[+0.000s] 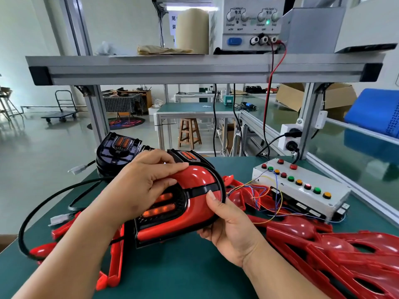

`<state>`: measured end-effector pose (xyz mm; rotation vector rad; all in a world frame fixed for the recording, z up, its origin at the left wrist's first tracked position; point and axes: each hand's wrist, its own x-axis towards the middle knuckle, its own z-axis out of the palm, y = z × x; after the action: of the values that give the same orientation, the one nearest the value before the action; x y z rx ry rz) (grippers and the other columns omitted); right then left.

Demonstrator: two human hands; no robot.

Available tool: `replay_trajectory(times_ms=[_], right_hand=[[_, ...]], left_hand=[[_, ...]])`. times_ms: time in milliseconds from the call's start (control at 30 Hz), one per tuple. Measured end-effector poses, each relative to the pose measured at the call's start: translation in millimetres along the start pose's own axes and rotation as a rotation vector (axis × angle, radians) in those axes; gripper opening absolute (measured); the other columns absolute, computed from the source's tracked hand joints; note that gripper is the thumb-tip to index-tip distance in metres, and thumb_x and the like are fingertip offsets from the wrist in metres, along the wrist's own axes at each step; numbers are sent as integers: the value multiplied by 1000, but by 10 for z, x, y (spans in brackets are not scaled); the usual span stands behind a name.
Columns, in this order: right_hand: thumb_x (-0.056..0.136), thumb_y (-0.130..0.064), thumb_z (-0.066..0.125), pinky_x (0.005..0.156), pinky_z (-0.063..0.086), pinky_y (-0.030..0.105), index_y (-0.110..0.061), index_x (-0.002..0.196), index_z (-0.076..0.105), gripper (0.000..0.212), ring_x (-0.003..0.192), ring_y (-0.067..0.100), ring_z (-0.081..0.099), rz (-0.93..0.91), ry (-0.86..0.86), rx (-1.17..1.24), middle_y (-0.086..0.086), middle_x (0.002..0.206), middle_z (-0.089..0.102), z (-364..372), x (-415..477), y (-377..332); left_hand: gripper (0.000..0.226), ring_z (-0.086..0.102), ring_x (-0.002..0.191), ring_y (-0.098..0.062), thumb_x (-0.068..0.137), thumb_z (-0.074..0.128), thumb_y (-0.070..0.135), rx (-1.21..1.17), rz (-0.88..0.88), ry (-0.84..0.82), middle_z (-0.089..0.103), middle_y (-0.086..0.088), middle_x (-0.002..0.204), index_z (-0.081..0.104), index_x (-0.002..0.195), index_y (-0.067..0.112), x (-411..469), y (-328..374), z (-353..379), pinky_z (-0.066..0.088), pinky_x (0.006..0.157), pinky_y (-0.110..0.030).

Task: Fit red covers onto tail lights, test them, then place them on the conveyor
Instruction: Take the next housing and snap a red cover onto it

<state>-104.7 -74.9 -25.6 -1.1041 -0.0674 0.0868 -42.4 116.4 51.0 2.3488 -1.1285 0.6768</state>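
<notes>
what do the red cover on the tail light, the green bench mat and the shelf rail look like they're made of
Red cover on the tail light: glossy moulded plastic, judging by sharp highlights. Bench mat: matte green, probably rubber or vinyl; no glare. Shelf rail: likely brushed aluminium extrusion; silver, slotted, black end caps.

My left hand (142, 186) hides the left side of the tail light (200, 189). The pile of red covers (336, 255) runs off the right and bottom edges. The power supply (248, 24) is cut by the top edge, its labels too blurred for me to read.
</notes>
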Motion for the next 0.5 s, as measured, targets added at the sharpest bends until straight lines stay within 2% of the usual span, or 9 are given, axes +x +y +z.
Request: replay_trajectory(times_ms=[200, 267, 367, 500], right_hand=[[71, -44, 72, 50, 40, 25, -26, 86, 71, 24, 55, 20, 58, -2, -7, 6, 7, 79, 67, -9, 4, -13], [72, -43, 72, 50, 40, 25, -27, 85, 72, 22, 56, 20, 58, -7, -17, 6, 7, 80, 67, -15, 2, -21], [73, -42, 71, 48, 41, 23, -26, 86, 72, 21, 56, 20, 58, -15, -31, 7, 8, 81, 67, -7, -2, -11], [74, -41, 71, 48, 43, 24, -23, 89, 71, 24, 57, 21, 57, -17, -42, 16, 9, 80, 66, -1, -1, 8]], left_hand=[[45, 49, 97, -19, 88, 69, 9, 40, 39, 0, 49, 11, 100, 62, 129, 25, 50, 23, 52, 41, 88, -31], [40, 49, 96, -20, 91, 65, 15, 75, 58, 5, 49, 11, 101, 62, 129, 25, 40, 14, 49, 41, 88, -30], [37, 49, 97, -17, 94, 57, 28, 79, 55, 16, 50, 12, 101, 60, 131, 27, 10, -9, 38, 35, 88, -21], [42, 49, 97, -15, 93, 57, 27, 66, 55, 41, 52, 10, 102, 52, 134, 28, 2, 18, 85, 38, 89, -25]])
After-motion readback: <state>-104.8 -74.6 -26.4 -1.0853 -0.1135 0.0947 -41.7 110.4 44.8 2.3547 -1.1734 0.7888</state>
